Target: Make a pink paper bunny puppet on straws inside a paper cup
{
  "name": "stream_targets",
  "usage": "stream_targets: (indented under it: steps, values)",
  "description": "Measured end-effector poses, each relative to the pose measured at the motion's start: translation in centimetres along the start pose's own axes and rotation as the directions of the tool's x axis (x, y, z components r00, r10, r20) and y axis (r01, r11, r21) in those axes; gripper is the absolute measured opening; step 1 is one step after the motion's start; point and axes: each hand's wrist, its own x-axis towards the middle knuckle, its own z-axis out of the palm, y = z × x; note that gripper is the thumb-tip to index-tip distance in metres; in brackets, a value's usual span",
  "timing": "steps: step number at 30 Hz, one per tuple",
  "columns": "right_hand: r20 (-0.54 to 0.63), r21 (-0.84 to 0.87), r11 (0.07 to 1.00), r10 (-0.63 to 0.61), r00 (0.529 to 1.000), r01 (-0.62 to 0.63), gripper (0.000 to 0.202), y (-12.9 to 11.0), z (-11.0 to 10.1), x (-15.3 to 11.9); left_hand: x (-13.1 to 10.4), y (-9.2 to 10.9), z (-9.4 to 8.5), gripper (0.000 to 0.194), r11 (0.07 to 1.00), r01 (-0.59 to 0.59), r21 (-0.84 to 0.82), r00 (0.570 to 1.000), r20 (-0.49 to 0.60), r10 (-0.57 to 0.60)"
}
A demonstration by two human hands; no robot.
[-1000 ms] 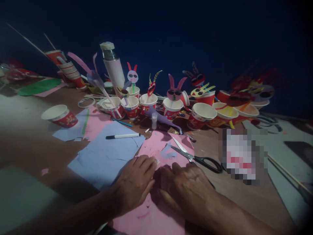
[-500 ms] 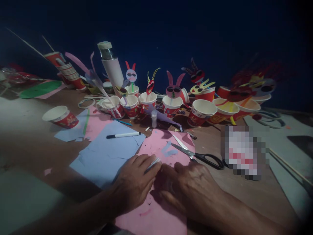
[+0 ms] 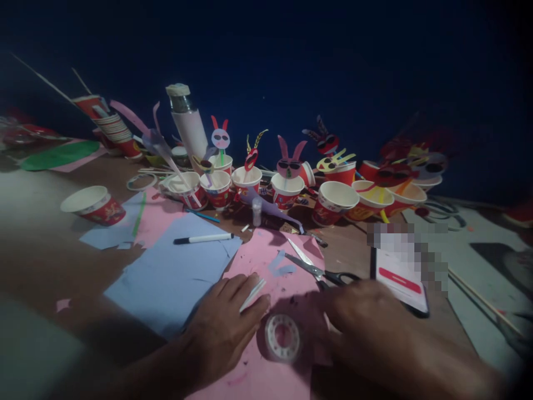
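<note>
Since the earlier frames, the right hand has been shifted rightward, and a tape roll has been uncovered on the pink paper, between both hands. Held narrowly between the fingers of the left hand is a pale strip. The right hand is blurred beside the handles of the open scissors; whether anything is gripped by it cannot be told. Blue paper, topped by a marker, is seen at left, a phone at right, and decorated cups at the far side.
</note>
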Motion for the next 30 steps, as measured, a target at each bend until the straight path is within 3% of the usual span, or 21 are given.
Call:
stream_targets:
  steps: [2, 5, 12, 16, 21, 24, 30]
  values:
    - [0.042, -0.035, 0.996, 0.088, 0.995, -0.086, 0.014, 2.1, -0.5, 0.2, 0.0, -0.1, -0.2, 0.035, 1.0, -0.015, 0.001, 0.999, 0.043, 0.015]
    - [0.061, -0.08, 0.984, 0.167, 0.984, -0.162, 0.022, 4.3, -0.3, 0.9, -0.1, -0.1, -0.6, 0.035, 1.0, -0.012, 0.006, 0.998, 0.066, 0.012]
    - [0.021, -0.034, 0.983, 0.18, 0.983, -0.18, 0.037, 6.6, 1.4, 1.6, -0.2, 0.0, -0.3, 0.036, 1.0, -0.004, 0.011, 0.998, 0.068, 0.003]
    - [0.05, -0.012, 0.986, 0.164, 0.985, -0.164, 0.037, 6.7, 1.7, 1.4, 0.0, -0.1, -0.4, 0.035, 1.0, -0.007, 0.019, 0.998, 0.063, 0.006]
    - [0.116, -0.048, 0.98, 0.198, 0.973, -0.194, 0.048, 5.2, 1.5, 1.3, 0.1, -0.3, -0.8, 0.035, 0.999, -0.029, 0.015, 0.996, 0.083, 0.028]
    - [0.188, -0.078, 0.981, 0.191, 0.963, -0.179, 0.044, 4.4, 1.2, 1.4, 0.1, -0.2, -0.9, 0.036, 1.0, -0.014, 0.007, 0.995, 0.101, 0.014]
    - [0.191, -0.081, 0.989, 0.134, 0.972, -0.12, 0.045, 5.5, 1.1, 1.1, -0.1, 0.1, -0.7, 0.034, 0.999, 0.014, -0.029, 0.997, 0.083, -0.012]
